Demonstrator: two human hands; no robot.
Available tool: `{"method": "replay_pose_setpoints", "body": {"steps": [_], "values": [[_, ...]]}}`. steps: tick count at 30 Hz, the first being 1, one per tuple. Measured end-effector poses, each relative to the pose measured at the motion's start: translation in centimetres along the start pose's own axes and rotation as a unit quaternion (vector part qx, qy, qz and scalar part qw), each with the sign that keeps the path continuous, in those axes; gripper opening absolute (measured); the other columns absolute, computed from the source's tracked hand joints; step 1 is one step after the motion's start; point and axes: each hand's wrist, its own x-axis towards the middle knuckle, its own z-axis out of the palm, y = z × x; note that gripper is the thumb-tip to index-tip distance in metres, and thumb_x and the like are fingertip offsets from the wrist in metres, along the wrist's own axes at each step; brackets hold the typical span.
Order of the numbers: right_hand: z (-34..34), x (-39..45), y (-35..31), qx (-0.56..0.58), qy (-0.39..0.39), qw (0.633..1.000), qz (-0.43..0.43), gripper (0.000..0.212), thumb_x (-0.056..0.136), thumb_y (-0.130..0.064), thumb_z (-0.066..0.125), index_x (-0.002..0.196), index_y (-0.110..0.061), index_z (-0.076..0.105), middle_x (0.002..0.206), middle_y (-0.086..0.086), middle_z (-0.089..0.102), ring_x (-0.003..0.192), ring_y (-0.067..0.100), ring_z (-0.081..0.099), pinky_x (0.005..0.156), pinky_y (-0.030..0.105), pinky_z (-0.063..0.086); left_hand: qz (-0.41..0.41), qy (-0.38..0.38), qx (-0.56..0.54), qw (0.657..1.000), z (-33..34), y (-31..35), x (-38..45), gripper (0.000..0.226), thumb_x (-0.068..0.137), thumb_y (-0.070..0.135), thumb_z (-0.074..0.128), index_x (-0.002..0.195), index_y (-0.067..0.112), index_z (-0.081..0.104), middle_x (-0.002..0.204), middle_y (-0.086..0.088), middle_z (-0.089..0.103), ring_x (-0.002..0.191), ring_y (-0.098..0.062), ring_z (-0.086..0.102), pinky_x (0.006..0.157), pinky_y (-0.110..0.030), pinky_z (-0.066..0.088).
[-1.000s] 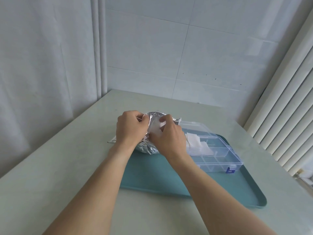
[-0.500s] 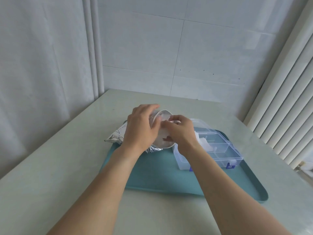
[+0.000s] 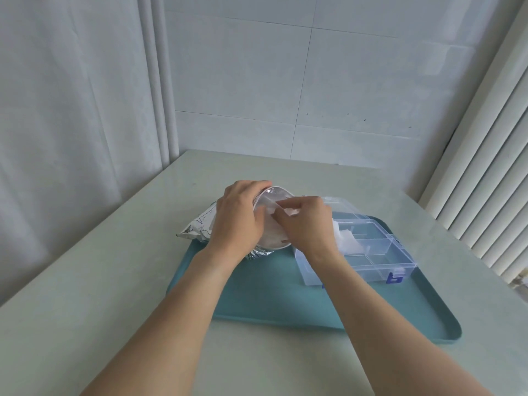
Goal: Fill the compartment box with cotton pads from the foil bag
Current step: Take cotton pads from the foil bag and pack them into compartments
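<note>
Right hand (image 3: 307, 221) at the mouth of the crinkled silver foil bag (image 3: 200, 227), thumb and fingers pinching a thin white cotton pad (image 3: 291, 211) just at the opening. Left hand (image 3: 238, 218) curled round the bag's upper end, gripping the rim and holding the mouth wide and turned toward the right. Bag lying on its side, long axis running left to right, tail end off the far-left corner of the flat teal plastic tray (image 3: 257, 298), mouth end over the tray.

Clear plastic compartment box with blue latches (image 3: 371, 252) directly right of the pinching hand, touching or nearly touching the wrist, lid swung back behind. A few white pads (image 3: 347, 238) already lying in the left-middle compartments; nearer and right-hand cells apparently bare.

Judged next: a short carry rightward and slightly down from bag mouth to box, right hand plainly the nearer. Exact count of pads in the pinch impossible to tell.

Pale tabletop (image 3: 114, 281) under the tray, white tiled wall behind.
</note>
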Motion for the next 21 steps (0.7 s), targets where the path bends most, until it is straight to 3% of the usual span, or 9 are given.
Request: {"method": "replay_pose_setpoints", "body": {"steps": [3,5,10,15,18,21], "values": [[0.1,0.2,0.3,-0.193,0.044,0.978,-0.071,0.01,0.085,-0.029,0.076,0.093,-0.024,0.075,0.104,-0.002,0.06,0.103,0.017,0.054,0.074,0.03,0.044,-0.001,-0.012,0.003,1.0,0.1,-0.1,-0.1,0.044,0.089,0.007,0.062,0.13,0.023,0.061,0.122,-0.001,0.062,0.121,-0.024,0.049,0.105,-0.044,0.04],[0.2,0.5,0.4,-0.222,0.037,0.969,-0.098,0.009,0.085,-0.024,0.074,0.094,-0.022,0.073,0.106,0.0,0.054,0.105,0.019,0.047,0.079,0.03,0.043,-0.004,-0.018,0.006,1.0,0.1,0.0,-0.1,0.042,0.089,0.009,0.062,0.129,0.023,0.061,0.121,-0.001,0.064,0.121,-0.024,0.049,0.104,-0.044,0.04],[-0.4,0.6,0.3,-0.056,0.025,0.995,-0.078,0.006,0.079,-0.019,0.075,0.08,-0.02,0.069,0.083,-0.007,0.069,0.077,0.01,0.064,0.064,0.018,0.044,-0.003,0.0,-0.004,1.0,0.1,0.2,-0.1,0.038,0.09,0.01,0.062,0.126,0.021,0.062,0.118,-0.002,0.064,0.118,-0.024,0.05,0.102,-0.045,0.041],[-0.4,0.2,0.1,-0.025,-0.054,0.994,-0.09,0.014,0.089,-0.03,0.072,0.099,-0.022,0.067,0.087,-0.012,0.07,0.07,-0.002,0.064,0.058,0.012,0.047,-0.009,0.005,-0.022,1.0,0.1,0.6,-0.1,0.032,0.094,0.009,0.058,0.123,0.019,0.063,0.117,-0.002,0.065,0.118,-0.024,0.05,0.101,-0.045,0.042],[-0.5,0.4,-0.1,-0.057,-0.036,0.992,-0.108,0.005,0.09,-0.022,0.068,0.092,-0.019,0.072,0.081,-0.008,0.071,0.073,0.007,0.065,0.061,0.018,0.047,-0.004,0.01,-0.034,0.999,0.0,0.4,-0.2,0.027,0.095,0.018,0.057,0.121,0.019,0.065,0.113,-0.002,0.066,0.113,-0.024,0.052,0.098,-0.047,0.045],[-1.3,0.3,-0.3,0.012,0.007,0.999,-0.036,0.004,0.09,-0.013,0.062,0.088,-0.012,0.065,0.082,0.003,0.069,0.057,0.02,0.069,0.049,0.024,0.05,0.029,0.037,-0.039,0.998,-0.3,1.1,-0.4,0.031,0.088,0.024,0.055,0.115,0.014,0.067,0.11,-0.002,0.065,0.109,-0.023,0.055,0.095,-0.047,0.047]]}}
